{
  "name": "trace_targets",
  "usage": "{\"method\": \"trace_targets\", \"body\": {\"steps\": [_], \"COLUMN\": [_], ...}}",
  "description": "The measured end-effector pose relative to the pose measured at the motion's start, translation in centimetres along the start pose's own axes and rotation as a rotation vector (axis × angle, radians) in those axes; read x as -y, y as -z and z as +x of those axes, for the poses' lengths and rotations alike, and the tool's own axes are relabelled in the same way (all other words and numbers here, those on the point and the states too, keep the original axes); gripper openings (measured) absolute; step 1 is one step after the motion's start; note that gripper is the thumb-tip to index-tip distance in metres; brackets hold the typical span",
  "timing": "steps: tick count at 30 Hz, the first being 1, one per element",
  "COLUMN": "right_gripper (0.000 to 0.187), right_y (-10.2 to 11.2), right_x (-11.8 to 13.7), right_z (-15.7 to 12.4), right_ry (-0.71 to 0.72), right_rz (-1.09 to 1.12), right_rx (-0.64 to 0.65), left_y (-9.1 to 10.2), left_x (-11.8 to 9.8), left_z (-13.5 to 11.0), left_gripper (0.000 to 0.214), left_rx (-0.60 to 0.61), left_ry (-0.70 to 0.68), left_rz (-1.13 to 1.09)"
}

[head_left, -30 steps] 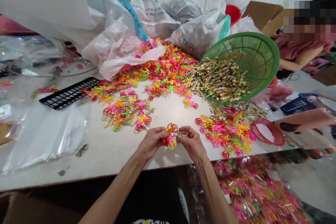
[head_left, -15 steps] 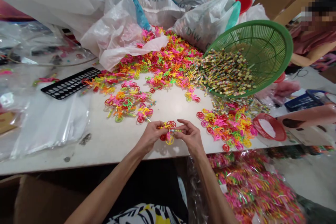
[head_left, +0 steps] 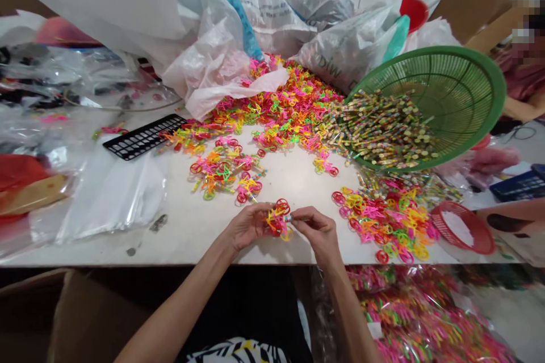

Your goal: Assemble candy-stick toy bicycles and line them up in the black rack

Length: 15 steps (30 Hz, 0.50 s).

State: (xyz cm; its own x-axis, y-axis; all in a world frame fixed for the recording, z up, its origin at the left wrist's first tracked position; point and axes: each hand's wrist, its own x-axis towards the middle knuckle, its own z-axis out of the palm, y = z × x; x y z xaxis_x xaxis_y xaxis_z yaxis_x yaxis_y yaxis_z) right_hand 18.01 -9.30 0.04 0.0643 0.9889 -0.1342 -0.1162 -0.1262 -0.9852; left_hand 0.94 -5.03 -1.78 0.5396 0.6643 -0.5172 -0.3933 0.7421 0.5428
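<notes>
head view: the right hand (head_left: 317, 229) pinches the end of a slim patterned stick (head_left: 288, 218) between thumb and fingertips. half a second ago its index finger stood raised; now the fingers are pressed together. the left hand (head_left: 249, 228) holds the bright plastic pieces (head_left: 279, 222) at their nine o'clock edge, its fingers turned so that more of the palm shows; just how its thumb sits is hard to tell. the pieces are red, yellow, orange and pink, with wheel-like rings, and hang between the two hands just above the table's near edge. the stick runs into them from three o'clock; how far it goes in is hidden. i judge that the right hand has firmed its hold and that this handwork is still under way, as nothing has been let go.

further out, a small pile (head_left: 223, 170) of similar pieces lies between ten and eleven o'clock, and a larger pile (head_left: 387, 218) at three. both look unchanged; everything sits farther right in view because the camera has swung left. a long heap (head_left: 285, 105) spreads across twelve. at two o'clock a tilted green basket (head_left: 466, 96) holds many loose patterned sticks (head_left: 383, 130), some spilling over its near lip. a black slotted tray (head_left: 142, 136) lies at ten, clear plastic bags (head_left: 114, 198) at nine, and a red basket (head_left: 485, 232) beyond the pile at three.
</notes>
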Motion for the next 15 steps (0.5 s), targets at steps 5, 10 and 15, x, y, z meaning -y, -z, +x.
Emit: {"method": "trace_targets", "body": {"steps": [5, 10, 15], "right_gripper": [0.012, 0.017, 0.024], "right_y": [0.1, 0.9, 1.3], "right_x": [0.1, -0.7, -1.9], "right_z": [0.3, 0.5, 1.1], "right_ry": [-0.05, -0.183, -0.224], "right_rz": [0.138, 0.354, 0.412], "right_rx": [-0.009, -0.06, -0.221], "left_y": [0.3, -0.6, -0.1], "left_x": [0.2, 0.1, -0.4], "left_z": [-0.2, -1.3, -2.7], "left_gripper": [0.02, 0.032, 0.03], "left_rx": [0.005, 0.052, -0.12], "left_ry": [-0.02, -0.07, -0.228], "left_rz": [-0.001, 0.019, 0.031]}}
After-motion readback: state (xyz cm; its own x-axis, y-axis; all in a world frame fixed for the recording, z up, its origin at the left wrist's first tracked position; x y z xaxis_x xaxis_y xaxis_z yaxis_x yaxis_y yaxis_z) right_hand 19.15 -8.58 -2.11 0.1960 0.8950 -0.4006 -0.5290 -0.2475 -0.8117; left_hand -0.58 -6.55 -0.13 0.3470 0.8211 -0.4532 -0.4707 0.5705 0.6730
